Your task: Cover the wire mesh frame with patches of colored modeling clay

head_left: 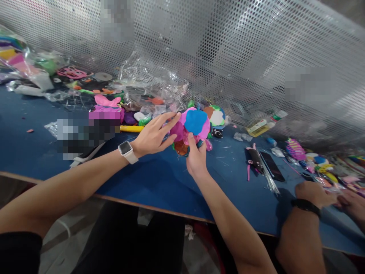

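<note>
Pink piece (204,131) w/ blue patch (195,121) is clamped in R hand (196,158) grip over desk (154,179); L hand (152,134) held splayed, 9 o'clock side.

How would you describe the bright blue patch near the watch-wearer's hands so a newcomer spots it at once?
Start at the blue table before the perforated metal screen. Near the middle, the right hand grips a pink piece, with the left hand at its edge. The blue patch lies on that piece just above the thumb: wavy-edged, solid blue, set against pink.
</note>
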{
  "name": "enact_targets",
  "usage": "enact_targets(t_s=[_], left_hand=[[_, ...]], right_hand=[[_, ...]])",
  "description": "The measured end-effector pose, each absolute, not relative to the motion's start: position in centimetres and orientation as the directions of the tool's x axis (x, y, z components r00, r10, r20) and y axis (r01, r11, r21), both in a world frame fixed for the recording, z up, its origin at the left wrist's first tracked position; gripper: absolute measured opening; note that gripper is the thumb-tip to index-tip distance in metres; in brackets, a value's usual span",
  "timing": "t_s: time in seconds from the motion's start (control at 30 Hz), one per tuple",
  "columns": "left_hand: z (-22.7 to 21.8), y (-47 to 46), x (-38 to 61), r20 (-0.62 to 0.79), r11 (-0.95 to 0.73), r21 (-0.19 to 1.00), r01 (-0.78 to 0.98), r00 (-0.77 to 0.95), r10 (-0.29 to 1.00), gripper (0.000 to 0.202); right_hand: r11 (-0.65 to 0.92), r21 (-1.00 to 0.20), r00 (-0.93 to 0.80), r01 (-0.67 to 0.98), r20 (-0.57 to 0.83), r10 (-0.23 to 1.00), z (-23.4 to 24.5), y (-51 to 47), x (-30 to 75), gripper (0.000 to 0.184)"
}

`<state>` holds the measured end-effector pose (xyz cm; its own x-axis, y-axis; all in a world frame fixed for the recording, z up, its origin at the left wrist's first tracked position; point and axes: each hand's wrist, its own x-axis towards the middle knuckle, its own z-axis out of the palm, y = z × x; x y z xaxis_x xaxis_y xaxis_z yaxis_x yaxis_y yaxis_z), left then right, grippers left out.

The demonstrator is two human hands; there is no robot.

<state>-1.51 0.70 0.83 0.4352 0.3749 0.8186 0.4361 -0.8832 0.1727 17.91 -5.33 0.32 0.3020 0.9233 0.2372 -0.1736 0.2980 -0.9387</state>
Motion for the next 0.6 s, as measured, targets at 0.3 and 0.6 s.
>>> enact_targets(t_s=[0.3, 0.6], left_hand=[[1.0, 0.9, -1.7, 0.804, -0.887, 0.143, 0.439, 0.471, 0.362, 0.073], [0.0, 0.4, -0.1, 0.764, -0.856, 0.427, 0.291, 0.391, 0.513, 0.078]], right_hand=[[0.310, -0.936, 0.300, -0.166, 0.252, 0.920, 0.4, -5.4, 17.9, 0.055], [0.344, -0.934, 0.272, -0.097, 0.308, 0.912, 0.1, -4.9, 18.5, 0.056]])
